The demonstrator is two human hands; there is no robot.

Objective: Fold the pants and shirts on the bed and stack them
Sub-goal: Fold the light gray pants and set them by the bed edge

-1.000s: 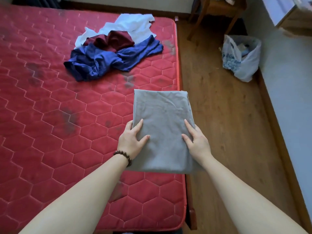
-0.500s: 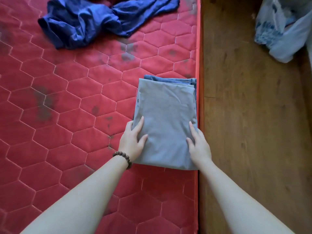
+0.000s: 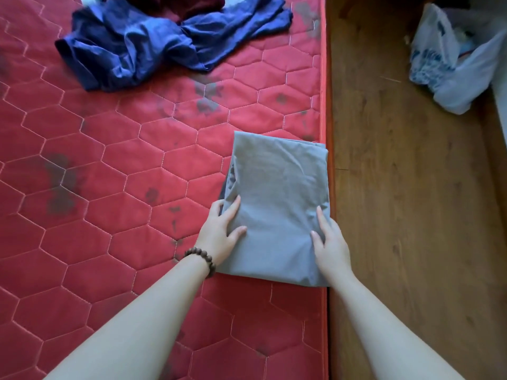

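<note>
Your folded grey garment [image 3: 277,207] lies at the right edge of the red mattress [image 3: 115,165], its right side flush with the bed's border and close to hanging over the wooden floor [image 3: 411,215]. A darker layer shows at its left edge near your fingers; whether that is a second folded piece underneath or part of the same garment cannot be told.

Grip state: your left hand [image 3: 222,231] rests on the garment's left edge with fingers nearly straight, thumb laid on top — open, pressing rather than clamping. Your right hand [image 3: 329,242] sits at the lower right corner, fingers extended along the cloth; it appears to press as well, though any fingers tucked beneath the edge are hidden.

Judgement: you are seating this piece on the stack location. To do it well, nudge the bundle slightly inward from the mattress border so it cannot slide off, square its near edge, and flatten the puckered left side before letting go. Release both hands evenly so the top layer does not drag.

Remaining work: the crumpled blue garment [image 3: 164,48] and a dark red garment [image 3: 197,4] lie unfolded at the far end of the bed, well apart from your hands. A plastic bag [image 3: 452,64] stands on the floor.
</note>
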